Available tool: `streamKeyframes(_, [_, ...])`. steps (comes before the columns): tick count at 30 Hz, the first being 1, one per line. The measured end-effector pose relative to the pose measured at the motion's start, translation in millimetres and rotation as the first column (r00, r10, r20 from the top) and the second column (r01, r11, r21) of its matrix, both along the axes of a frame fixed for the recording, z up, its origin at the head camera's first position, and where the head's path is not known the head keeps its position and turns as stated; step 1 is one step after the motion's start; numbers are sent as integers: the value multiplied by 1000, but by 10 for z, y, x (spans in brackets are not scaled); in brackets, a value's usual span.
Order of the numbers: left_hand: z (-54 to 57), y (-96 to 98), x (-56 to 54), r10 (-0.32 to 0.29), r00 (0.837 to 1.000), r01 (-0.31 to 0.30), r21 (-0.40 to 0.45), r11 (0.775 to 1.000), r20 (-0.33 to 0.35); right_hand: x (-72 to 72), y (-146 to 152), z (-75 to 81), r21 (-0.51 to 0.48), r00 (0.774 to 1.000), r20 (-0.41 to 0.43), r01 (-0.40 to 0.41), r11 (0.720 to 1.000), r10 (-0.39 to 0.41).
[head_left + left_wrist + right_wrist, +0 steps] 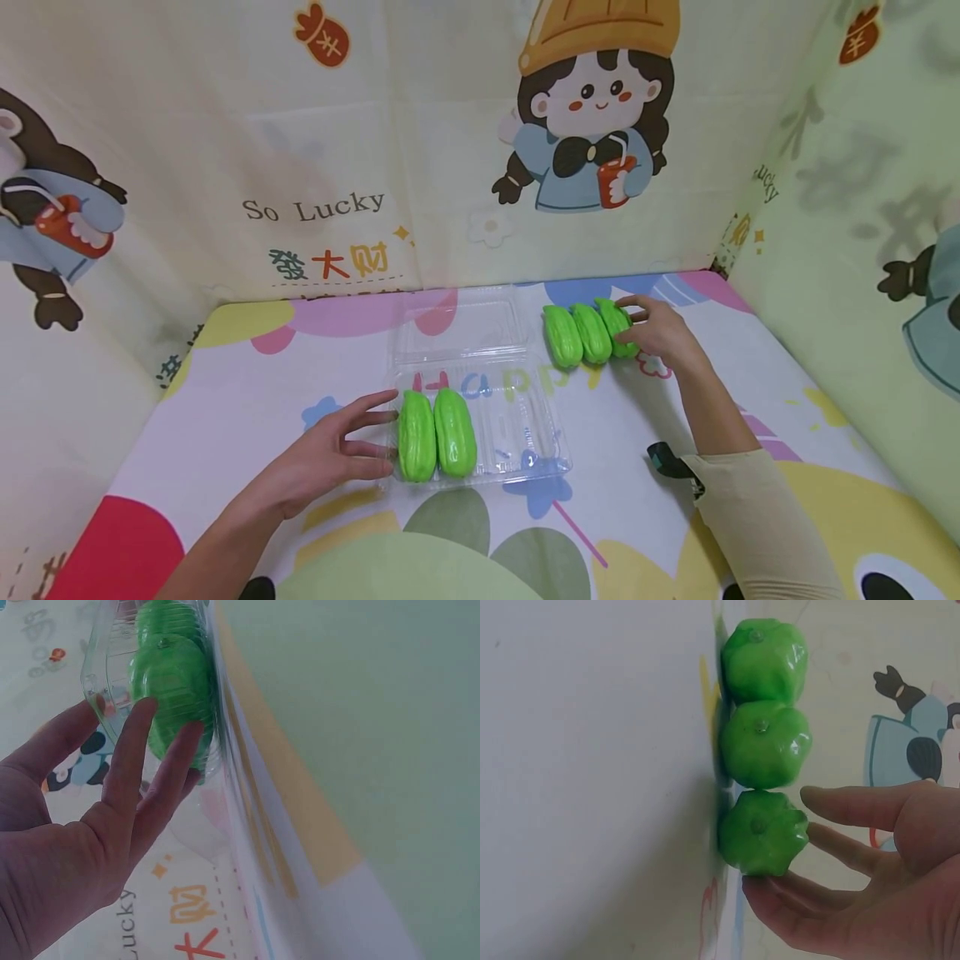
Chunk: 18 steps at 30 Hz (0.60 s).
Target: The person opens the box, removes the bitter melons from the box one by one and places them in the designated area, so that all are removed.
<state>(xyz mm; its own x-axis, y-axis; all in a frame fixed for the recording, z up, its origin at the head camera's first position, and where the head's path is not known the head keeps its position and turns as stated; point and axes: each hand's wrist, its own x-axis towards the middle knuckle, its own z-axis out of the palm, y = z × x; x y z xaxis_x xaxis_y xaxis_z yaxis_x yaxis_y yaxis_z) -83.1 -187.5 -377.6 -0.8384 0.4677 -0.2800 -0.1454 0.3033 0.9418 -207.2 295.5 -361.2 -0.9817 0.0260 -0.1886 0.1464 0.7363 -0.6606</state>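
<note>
My right hand (660, 333) curves its fingers round the outer side of a green ridged toy vegetable (761, 836), the one at the right end of a row of three. Its thumb lies over the upper side. Beside it in the row are a middle vegetable (591, 333) and a left one (562, 337). Two matching vegetables, a left one (417, 437) and a right one (455, 433), lie side by side in the left part of a clear plastic box (517, 433). My left hand (330, 454) spreads its fingers at the box's left wall, fingertips against it.
The box's hinged lid (459, 327) lies folded back behind it. To the right of the two vegetables the box base shows bare. A patterned cloth (247, 417) covers the table, and a printed curtain (420, 150) hangs close behind and along the sides.
</note>
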Motion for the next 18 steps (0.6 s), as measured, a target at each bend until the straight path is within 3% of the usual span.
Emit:
streamKeyframes(11, [-15, 6, 2, 5, 1000, -5, -10, 1000, 0, 61, -26, 71, 9, 1000, 0, 22, 1000, -22])
streamKeyframes(18, [-4, 11, 5, 6, 1000, -6, -4, 1000, 4, 133, -161, 178, 43, 995, -99, 38, 998, -34])
